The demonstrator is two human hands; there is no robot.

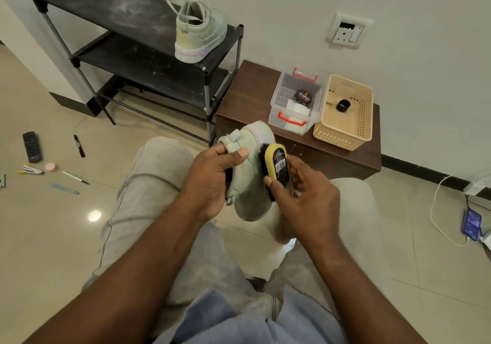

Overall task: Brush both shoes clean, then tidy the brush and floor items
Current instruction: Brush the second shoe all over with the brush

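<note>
Gripping pale green sneaker (249, 187) at centre frame with left hand (212, 181), thumb over the collar, fingers curled round it; clasping yellow-backed shoe brush (277, 161) in right hand (308, 200), thumb and fingers curled on its edges; pressing bristles to the sneaker's right flank, both long axes running up-down the frame, toe lowermost; probably stroking along that axis next; leaving second sneaker (199, 32) on black shoe rack (106, 6), upper centre; leaving remote (32, 147), marker (79, 145), pen (75, 177) on floor, left edge.
</note>
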